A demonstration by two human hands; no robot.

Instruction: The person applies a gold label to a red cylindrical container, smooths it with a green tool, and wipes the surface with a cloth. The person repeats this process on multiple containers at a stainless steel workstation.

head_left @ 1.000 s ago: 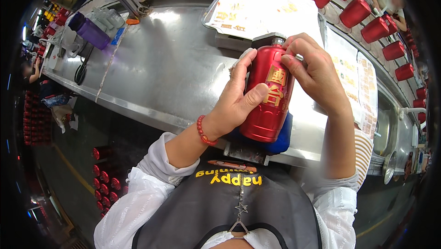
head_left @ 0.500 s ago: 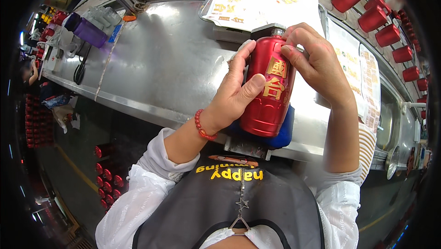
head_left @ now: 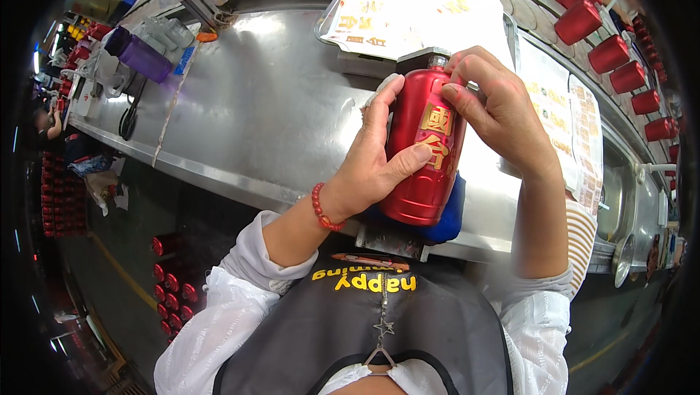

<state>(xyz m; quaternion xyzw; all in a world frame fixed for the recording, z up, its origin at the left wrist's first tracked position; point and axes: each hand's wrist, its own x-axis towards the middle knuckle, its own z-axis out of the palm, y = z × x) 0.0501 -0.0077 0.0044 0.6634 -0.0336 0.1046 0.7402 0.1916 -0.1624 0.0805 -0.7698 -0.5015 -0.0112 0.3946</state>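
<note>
A shiny red bottle [head_left: 419, 191] with raised gold characters and a clear glass neck leans in front of me, its neck pointing away. My left hand [head_left: 379, 150] clasps its left side, thumb across the front beside the lower character. My right hand [head_left: 496, 103] is bent at the bottle's upper right shoulder, thumb tip on the red surface and fingers curled close to the neck. Whether anything small sits under those fingertips is hidden. Beneath the bottle's base lies a blue pad [head_left: 446, 227]. A bit of white material [head_left: 374, 91] shows behind my left fingers.
Beyond the bottle, a tray [head_left: 332, 30] carries white sheets with gold decals [head_left: 408, 8]; more decal sheets [head_left: 554, 103] lie at right. A conveyor with red bottles [head_left: 609, 53] curves past. A purple bottle [head_left: 142, 58] and scissors [head_left: 130, 114] rest on the steel bench [head_left: 255, 96] at left.
The red bottle and both hands sit slightly lower in view. My left thumb has shifted a little along the lower character. Bottles on the conveyor have moved along.
</note>
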